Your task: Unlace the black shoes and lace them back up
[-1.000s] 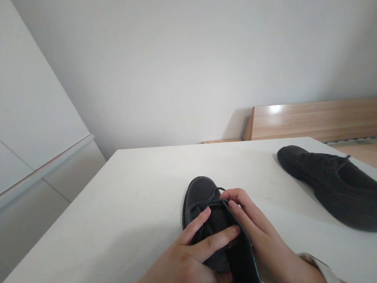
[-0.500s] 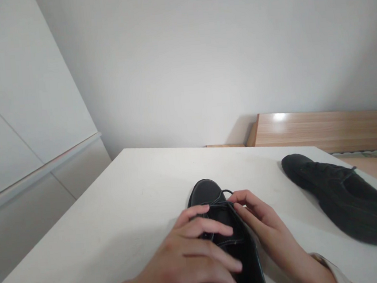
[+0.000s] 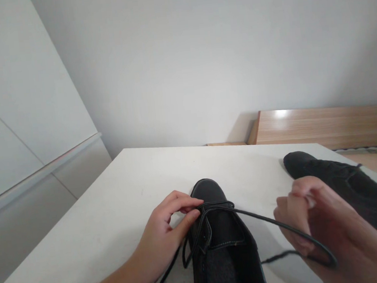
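Note:
A black leather shoe (image 3: pixel 205 191) stands on the white table with its toe pointing away from me and its opening towards me. My left hand (image 3: pixel 171 225) is at the shoe's left side, thumb and fingertips pinched on the black shoelace (image 3: pixel 259 217) by the eyelet flap. To the right of the shoe, my right hand (image 3: pixel 316 222) is raised with curled fingers, partly blurred. The lace runs from the shoe across these fingers, droops in a loop over the palm side and comes back towards the shoe; its exact grip is smeared.
A second black lace-up shoe (image 3: pixel 346 188) lies at the table's right side, partly behind my right hand. The white table (image 3: pixel 152 176) extends to the wall. Beyond its right edge is a wood-grain board (image 3: pixel 327 123); white cabinets (image 3: pixel 21 108) stand at left.
My right hand has moved right and up from the shoe, drawing a long stretch of lace with it. My left hand has shifted from over the opening to the left eyelets.

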`<state>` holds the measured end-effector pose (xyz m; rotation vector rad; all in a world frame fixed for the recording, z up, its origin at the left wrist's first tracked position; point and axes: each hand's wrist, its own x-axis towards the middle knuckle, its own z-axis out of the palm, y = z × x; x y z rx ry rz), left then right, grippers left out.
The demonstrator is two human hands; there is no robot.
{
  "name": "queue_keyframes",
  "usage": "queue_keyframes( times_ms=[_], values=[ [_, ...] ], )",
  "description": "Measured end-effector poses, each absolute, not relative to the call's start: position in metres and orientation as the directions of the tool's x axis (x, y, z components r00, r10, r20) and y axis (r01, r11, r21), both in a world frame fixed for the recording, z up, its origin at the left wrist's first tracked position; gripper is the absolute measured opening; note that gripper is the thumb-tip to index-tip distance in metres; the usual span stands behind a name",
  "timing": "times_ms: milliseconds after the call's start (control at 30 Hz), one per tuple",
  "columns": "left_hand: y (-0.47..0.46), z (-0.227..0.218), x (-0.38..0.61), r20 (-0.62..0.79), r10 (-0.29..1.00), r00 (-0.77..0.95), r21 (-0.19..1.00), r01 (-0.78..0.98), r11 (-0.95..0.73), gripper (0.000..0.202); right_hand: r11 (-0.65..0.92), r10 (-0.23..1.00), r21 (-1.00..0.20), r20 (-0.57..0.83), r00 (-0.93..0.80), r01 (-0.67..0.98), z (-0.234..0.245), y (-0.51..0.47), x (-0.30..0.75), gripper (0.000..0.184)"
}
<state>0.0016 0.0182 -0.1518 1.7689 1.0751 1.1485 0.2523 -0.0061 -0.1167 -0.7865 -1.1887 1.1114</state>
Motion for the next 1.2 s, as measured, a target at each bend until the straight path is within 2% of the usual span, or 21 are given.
queue_keyframes(
  times_ms=[100, 233, 300, 400, 567, 700, 767, 900, 967, 1033, 1100, 1167, 1200],
  values=[
    [0.018, -0.153, 0.003, 0.323, 0.917, 0.235, 0.896, 0.236, -0.376, 0.015, 0.234, 0.970, -0.964, 0.240, -0.027, -0.129, -0.123, 0.005, 0.248, 0.024],
    [0.019, -0.152, 0.004, 0.299, 0.931, 0.208, 0.910, 0.231, -0.344, 0.013, 0.082, 0.988, -0.991, 0.066, -0.142, 0.107, -0.141, 0.026, 0.240, 0.040],
    [0.019, -0.151, 0.005, 0.258, 0.947, 0.193, 0.921, 0.246, -0.301, 0.012, 0.083, 0.981, -0.981, 0.050, -0.188, 0.173, -0.148, 0.030, 0.238, 0.040],
    [0.019, -0.148, 0.007, 0.256, 0.946, 0.197, 0.898, 0.314, -0.308, 0.013, 0.150, 0.977, -0.966, 0.113, -0.179, 0.210, -0.153, 0.029, 0.237, 0.031],
    [0.016, -0.142, 0.011, 0.380, 0.899, 0.216, 0.775, 0.456, -0.437, 0.013, 0.279, 0.960, -0.924, 0.259, -0.107, 0.261, -0.151, 0.023, 0.232, 0.020],
    [0.016, -0.136, 0.011, 0.454, 0.862, 0.228, 0.695, 0.515, -0.502, 0.010, 0.413, 0.911, -0.871, 0.396, -0.119, 0.266, -0.148, 0.017, 0.226, 0.013],
    [0.014, -0.133, 0.010, 0.472, 0.851, 0.231, 0.700, 0.490, -0.521, 0.009, 0.448, 0.894, -0.851, 0.431, -0.125, 0.275, -0.148, 0.015, 0.226, 0.011],
    [0.009, -0.130, 0.006, 0.470, 0.849, 0.243, 0.791, 0.312, -0.527, 0.007, 0.544, 0.824, -0.753, 0.562, -0.070, 0.370, -0.148, 0.015, 0.232, 0.006],
    [0.010, -0.128, 0.001, 0.480, 0.846, 0.232, 0.793, 0.298, -0.532, 0.015, 0.581, 0.791, -0.703, 0.607, -0.081, 0.409, -0.147, 0.017, 0.237, 0.005],
    [0.013, -0.128, -0.007, 0.509, 0.826, 0.242, 0.719, 0.408, -0.563, 0.021, 0.578, 0.785, -0.669, 0.612, -0.095, 0.466, -0.145, 0.022, 0.243, 0.004],
    [0.020, -0.129, -0.015, 0.512, 0.795, 0.325, 0.577, 0.555, -0.599, 0.020, 0.533, 0.807, -0.658, 0.584, -0.086, 0.531, -0.142, 0.027, 0.249, 0.002],
    [0.027, -0.131, -0.023, 0.438, 0.781, 0.446, 0.444, 0.648, -0.619, 0.018, 0.456, 0.864, -0.683, 0.495, -0.097, 0.571, -0.141, 0.033, 0.254, 0.009],
    [0.030, -0.132, -0.025, 0.378, 0.787, 0.488, 0.416, 0.670, -0.615, 0.018, 0.414, 0.897, -0.701, 0.424, -0.127, 0.581, -0.140, 0.036, 0.256, 0.014]
  ],
)
